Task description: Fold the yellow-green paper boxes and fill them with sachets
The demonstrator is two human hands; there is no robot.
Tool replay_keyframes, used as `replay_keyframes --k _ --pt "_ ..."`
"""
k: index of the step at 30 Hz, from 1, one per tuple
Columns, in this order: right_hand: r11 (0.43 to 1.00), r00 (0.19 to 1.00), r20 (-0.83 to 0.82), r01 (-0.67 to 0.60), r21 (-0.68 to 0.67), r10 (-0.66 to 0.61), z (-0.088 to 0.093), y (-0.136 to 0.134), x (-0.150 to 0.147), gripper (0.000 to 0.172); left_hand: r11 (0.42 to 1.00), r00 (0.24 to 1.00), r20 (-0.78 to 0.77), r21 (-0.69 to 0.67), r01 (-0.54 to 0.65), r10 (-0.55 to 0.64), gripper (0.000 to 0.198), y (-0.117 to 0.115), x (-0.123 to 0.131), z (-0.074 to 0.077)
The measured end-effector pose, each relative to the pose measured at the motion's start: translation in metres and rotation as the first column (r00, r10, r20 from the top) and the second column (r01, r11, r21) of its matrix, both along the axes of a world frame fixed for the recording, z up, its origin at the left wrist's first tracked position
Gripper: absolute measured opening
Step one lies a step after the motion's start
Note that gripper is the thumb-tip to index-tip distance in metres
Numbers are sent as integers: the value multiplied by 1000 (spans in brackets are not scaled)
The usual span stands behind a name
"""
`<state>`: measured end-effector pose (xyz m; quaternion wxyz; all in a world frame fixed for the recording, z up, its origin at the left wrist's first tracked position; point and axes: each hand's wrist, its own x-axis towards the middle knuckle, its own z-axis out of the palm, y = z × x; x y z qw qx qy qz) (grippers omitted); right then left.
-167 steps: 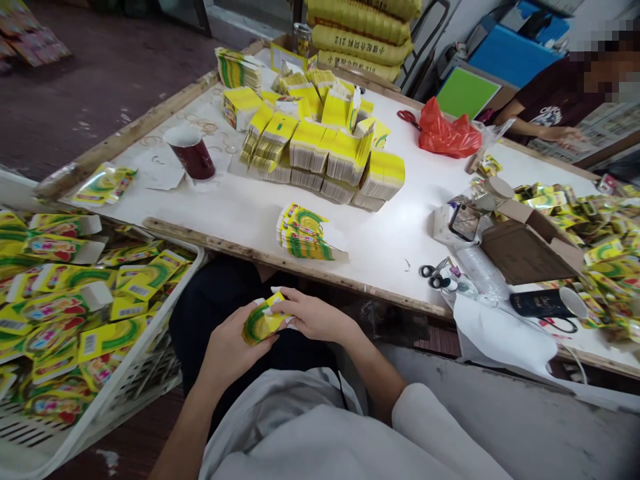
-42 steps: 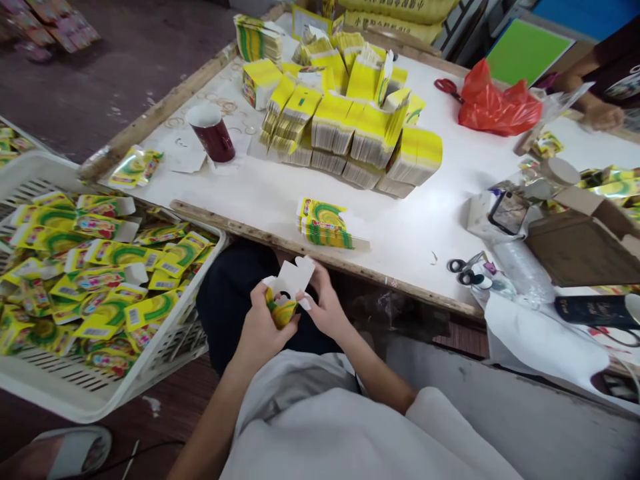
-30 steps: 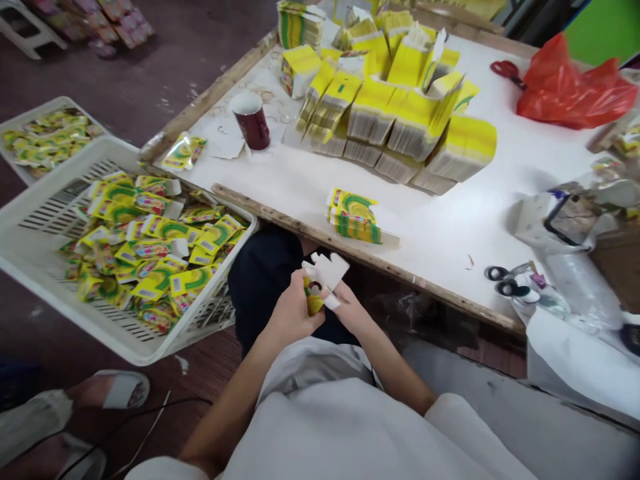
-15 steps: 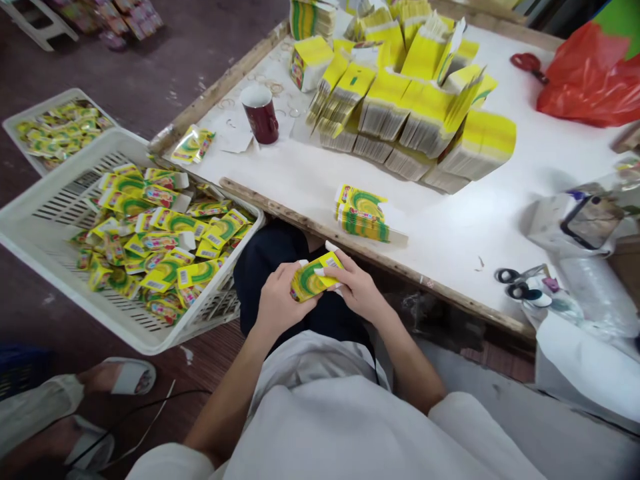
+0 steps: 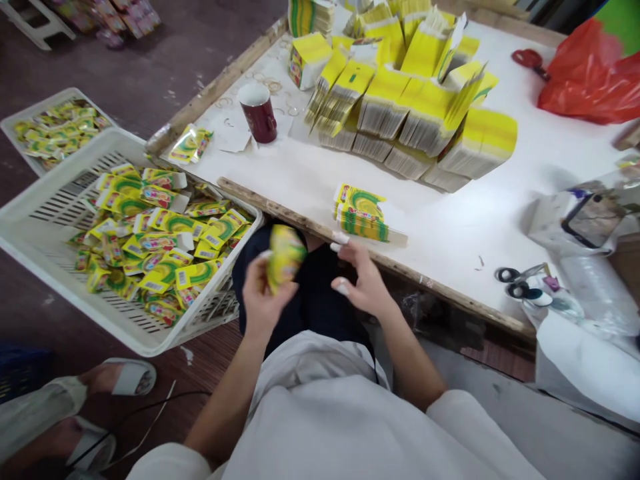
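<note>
A yellow-and-green box (image 5: 285, 257), blurred by motion, is gripped in the left hand (image 5: 260, 300), with the fingers closed round its lower part. It is held up over the lap, just beside the near corner of the white basket (image 5: 55, 200) of finished boxes. Half a second earlier the box was pinched between both hands; it has since been released by the right hand (image 5: 363, 283). That hand is now seen empty, with its fingers spread, just under the table (image 5: 450, 220) edge and near the stack of flat cartons (image 5: 361, 213). The box has been carried leftward, towards the basket. The mug (image 5: 259, 113), the bundled yellow cartons (image 5: 410, 113) and the scissors (image 5: 520, 287) are left unmoved on the table.
</note>
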<state>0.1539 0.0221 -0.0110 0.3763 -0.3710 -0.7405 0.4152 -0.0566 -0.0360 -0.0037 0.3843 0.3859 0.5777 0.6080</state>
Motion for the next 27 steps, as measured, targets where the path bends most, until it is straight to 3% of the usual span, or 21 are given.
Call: replay_keyframes --k 1,3,5,7,10,18,20,23,25,27 --pt "993 993 19 116 25 -117 2 9 6 56 992 974 192 -7 -124 122 61 3 -5 0" --pt "924 916 133 369 99 -379 5 31 17 34 953 833 464 -117 -280 301 62 9 -13 2" --pt "826 781 268 538 170 -564 5 55 27 26 933 744 565 -253 -255 357 58 12 -15 2" --pt "771 682 371 608 192 -630 3 75 33 22 939 735 604 -317 -134 308 49 12 -11 -1" --pt "776 659 439 608 167 -611 -2 94 36 19 948 746 632 -318 3 209 39 8 2 -9" --pt "783 642 486 602 158 -592 0 97 30 27 954 786 602 -294 54 141 38 7 11 -17" --pt "762 640 456 630 148 -618 4 95 31 28 951 783 608 -301 70 135 44 9 10 -19" --pt "737 691 281 669 101 -666 16 85 31 25 958 789 609 -266 109 79 58 13 13 -23" --pt "782 769 148 621 60 -622 26 69 23 23 972 813 582 -202 120 21 65 15 18 -21" --pt "879 875 85 477 8 -476 32 46 6 22 986 861 507 -120 115 -38 71 16 26 -15"
